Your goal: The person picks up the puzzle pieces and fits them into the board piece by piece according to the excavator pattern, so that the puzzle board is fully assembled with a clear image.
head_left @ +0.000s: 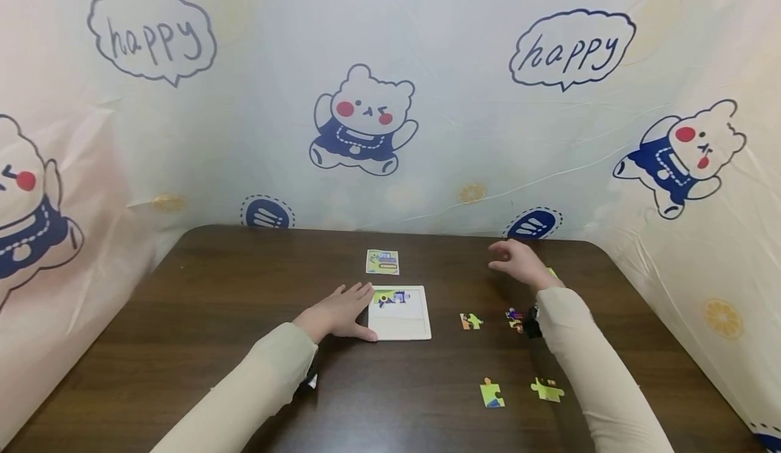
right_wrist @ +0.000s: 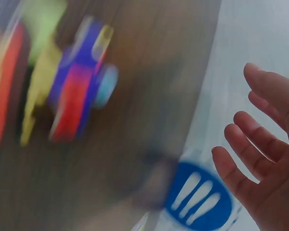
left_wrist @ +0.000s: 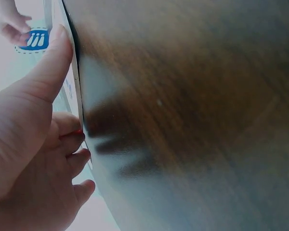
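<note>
My left hand point(head_left: 338, 314) rests at the left edge of a white puzzle tray point(head_left: 399, 329), its thumb and fingers spread along that side. Joined puzzle pieces point(head_left: 392, 297) with a green and blue print lie in the tray's upper left. My right hand point(head_left: 518, 263) is above the table's far right part, fingers loosely bent, with nothing between them. In the right wrist view, a red, blue and yellow puzzle piece point(right_wrist: 79, 86) appears blurred, apart from the right hand point(right_wrist: 265, 149).
A small picture card point(head_left: 382, 262) lies behind the tray. Loose puzzle pieces are on the right: an orange and green one point(head_left: 471, 321), a dark multicoloured one point(head_left: 515, 319) partly covered by the wrist, and two green ones point(head_left: 491, 393) nearer. A green piece point(head_left: 552, 272) shows behind the right wrist.
</note>
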`<state>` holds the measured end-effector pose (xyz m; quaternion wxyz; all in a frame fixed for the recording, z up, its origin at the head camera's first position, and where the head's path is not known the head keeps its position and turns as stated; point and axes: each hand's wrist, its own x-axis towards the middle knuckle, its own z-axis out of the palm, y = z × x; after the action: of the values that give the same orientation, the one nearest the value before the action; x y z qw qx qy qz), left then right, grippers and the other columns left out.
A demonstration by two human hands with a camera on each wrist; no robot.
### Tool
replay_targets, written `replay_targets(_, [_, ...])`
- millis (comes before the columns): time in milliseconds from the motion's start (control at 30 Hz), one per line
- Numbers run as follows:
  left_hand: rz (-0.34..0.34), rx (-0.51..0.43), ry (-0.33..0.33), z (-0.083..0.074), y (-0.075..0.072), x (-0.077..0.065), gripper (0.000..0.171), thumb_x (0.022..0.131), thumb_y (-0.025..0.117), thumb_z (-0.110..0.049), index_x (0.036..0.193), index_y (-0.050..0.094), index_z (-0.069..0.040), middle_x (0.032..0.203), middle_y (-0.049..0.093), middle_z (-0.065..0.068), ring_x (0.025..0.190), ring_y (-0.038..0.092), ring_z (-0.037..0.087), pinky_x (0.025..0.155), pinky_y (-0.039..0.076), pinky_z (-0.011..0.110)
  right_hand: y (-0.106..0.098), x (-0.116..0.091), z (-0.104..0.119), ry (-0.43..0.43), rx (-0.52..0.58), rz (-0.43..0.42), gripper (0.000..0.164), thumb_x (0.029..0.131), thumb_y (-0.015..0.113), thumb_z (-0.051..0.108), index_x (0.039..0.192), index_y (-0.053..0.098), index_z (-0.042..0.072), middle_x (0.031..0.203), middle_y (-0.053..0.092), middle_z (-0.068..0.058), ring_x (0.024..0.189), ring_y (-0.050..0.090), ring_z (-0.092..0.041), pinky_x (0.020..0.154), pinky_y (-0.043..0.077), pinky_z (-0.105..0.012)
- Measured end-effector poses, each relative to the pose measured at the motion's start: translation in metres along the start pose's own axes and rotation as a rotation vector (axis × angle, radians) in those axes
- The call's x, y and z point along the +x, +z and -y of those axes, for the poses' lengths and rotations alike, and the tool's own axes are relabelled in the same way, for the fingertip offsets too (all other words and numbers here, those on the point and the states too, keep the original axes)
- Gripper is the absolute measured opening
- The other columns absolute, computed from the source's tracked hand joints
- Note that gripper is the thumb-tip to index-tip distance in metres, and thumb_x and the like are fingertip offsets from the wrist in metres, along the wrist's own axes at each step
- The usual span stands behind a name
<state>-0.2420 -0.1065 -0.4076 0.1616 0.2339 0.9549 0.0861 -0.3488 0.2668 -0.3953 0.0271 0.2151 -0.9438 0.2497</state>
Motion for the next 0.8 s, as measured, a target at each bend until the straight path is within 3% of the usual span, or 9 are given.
replay_targets(333, [-0.006, 0.007, 0.002, 0.002, 0.001, 0.001, 0.092, 0.079, 0.063, -0.055, 0.143, 0.027, 0.001, 0.149, 0.021, 0.014, 0.137, 0.016, 0.029, 0.107, 0.011, 0.048, -0.021, -0.032, -0.048, 0.194, -0.092, -0.003, 0.046, 0.084, 0.066, 0.012, 0.119, 0.051, -0.013, 0.116, 0.049, -0.035, 0.108, 0.045, -0.048, 0.090, 0.036, -0.056])
replay_targets(600, [-0.002, 0.000, -0.004, 0.002, 0.001, 0.001, 0.093, 0.079, 0.064, -0.055, 0.143, 0.027, 0.000, 0.149, 0.021, 0.013, 0.137, 0.016, 0.028, 0.108, 0.011, 0.048, -0.025, -0.047, -0.063, 0.300, -0.126, 0.091, 0.050, 0.086, 0.062, 0.012, 0.123, 0.044, -0.016, 0.122, 0.042, -0.039, 0.111, 0.040, -0.054, 0.090, 0.034, -0.059])
replay_targets(800, [-0.001, -0.005, -0.010, 0.001, 0.001, 0.001, 0.093, 0.078, 0.064, -0.055, 0.143, 0.027, 0.000, 0.149, 0.021, 0.013, 0.137, 0.016, 0.028, 0.108, 0.011, 0.048, -0.024, -0.049, -0.070, 0.304, -0.158, 0.124, 0.041, 0.086, 0.058, 0.004, 0.119, 0.048, -0.017, 0.117, 0.047, -0.038, 0.105, 0.046, -0.051, 0.088, 0.037, -0.058])
